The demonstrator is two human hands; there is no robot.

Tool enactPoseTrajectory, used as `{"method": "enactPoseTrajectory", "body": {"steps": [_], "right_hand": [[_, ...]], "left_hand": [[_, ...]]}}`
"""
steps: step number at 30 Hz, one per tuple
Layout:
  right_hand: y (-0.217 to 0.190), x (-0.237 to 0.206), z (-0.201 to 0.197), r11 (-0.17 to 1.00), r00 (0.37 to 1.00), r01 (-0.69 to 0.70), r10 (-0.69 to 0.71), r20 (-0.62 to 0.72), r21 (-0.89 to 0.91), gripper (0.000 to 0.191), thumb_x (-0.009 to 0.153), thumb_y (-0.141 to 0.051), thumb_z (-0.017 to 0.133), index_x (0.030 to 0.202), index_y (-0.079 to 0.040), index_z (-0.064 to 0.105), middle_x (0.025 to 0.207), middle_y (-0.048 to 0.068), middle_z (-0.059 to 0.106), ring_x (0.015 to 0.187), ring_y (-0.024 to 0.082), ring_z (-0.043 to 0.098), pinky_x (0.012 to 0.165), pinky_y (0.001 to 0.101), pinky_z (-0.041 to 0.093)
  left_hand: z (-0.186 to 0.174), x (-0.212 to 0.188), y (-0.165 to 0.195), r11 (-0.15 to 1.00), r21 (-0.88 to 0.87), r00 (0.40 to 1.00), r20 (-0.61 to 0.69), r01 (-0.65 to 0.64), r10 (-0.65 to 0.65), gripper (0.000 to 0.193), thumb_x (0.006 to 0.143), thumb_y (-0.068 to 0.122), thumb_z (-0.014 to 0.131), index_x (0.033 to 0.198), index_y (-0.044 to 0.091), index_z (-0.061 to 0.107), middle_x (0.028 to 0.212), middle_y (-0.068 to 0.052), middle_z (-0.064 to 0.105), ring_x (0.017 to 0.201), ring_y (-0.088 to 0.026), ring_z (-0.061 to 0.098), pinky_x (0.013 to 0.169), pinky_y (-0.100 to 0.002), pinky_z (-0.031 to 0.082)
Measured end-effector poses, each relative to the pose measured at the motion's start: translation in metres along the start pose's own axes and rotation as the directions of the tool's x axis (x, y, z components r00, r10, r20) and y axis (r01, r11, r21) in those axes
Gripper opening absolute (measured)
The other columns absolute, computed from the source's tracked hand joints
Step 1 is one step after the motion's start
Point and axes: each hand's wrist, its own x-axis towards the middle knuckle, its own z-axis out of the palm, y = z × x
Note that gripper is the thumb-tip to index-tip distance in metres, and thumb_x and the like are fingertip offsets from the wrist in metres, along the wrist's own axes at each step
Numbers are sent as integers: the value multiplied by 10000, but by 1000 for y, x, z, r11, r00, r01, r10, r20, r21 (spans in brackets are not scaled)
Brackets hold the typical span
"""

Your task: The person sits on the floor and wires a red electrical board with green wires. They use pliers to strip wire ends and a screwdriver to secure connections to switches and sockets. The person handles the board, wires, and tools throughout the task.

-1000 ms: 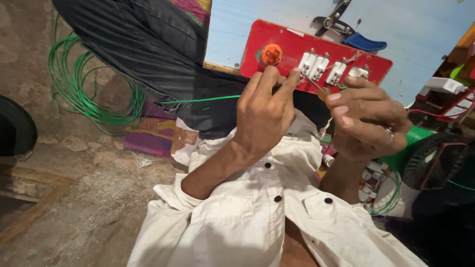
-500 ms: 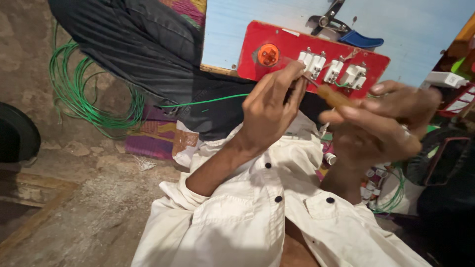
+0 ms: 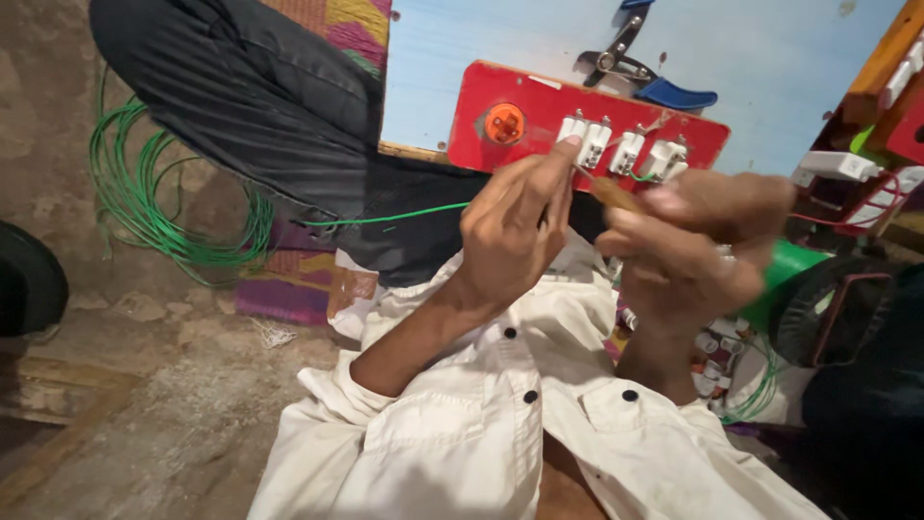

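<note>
My left hand (image 3: 515, 226) pinches a thin green wire (image 3: 385, 218) and its index finger touches the leftmost of several white switches (image 3: 587, 140) on a red board (image 3: 539, 106). The board also carries a round orange part (image 3: 504, 123). My right hand (image 3: 698, 246), blurred, is closed around a brown-handled tool (image 3: 616, 195) whose tip points at the switches. Both arms wear white sleeves.
A coil of green wire (image 3: 144, 207) lies on the dirt floor at left. Blue-handled pliers (image 3: 640, 72) rest on a pale blue panel (image 3: 789, 58) behind the board. Black cloth (image 3: 250, 106) covers a knee. More switches and a green object (image 3: 794, 274) sit at right.
My right hand has moved right and down, away from the board, and then come back in toward the switches. My left hand stays at the board's lower edge with the wire.
</note>
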Motion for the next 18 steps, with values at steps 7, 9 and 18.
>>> {"method": "enactPoseTrajectory", "body": {"steps": [7,9,18], "right_hand": [[10,-24,-21,995,991,-94,91,102,20,175,919,-36,803,1068,-23,712,1014,110,771,980,208,791,929,375,640],[19,-21,-21,989,985,-104,88,148,109,188,926,-53,802,1076,16,712,1067,177,749,1010,257,768,998,435,616],[91,46,-19,963,894,-254,200,401,85,354,1047,-205,827,1206,-30,563,1140,123,649,1118,333,693,997,470,605]], "left_hand": [[1,1,-2,995,91,997,68,-39,32,528,1010,-23,754,1453,18,471,1153,-128,660,1027,-296,695,918,-374,580],[0,3,-1,997,68,999,37,-34,31,562,943,15,750,1416,10,447,1174,-159,652,1039,-311,695,930,-385,572],[1,15,7,981,171,994,53,88,-99,414,949,62,779,1317,88,591,1018,-69,647,928,-232,710,790,-333,591]]}}
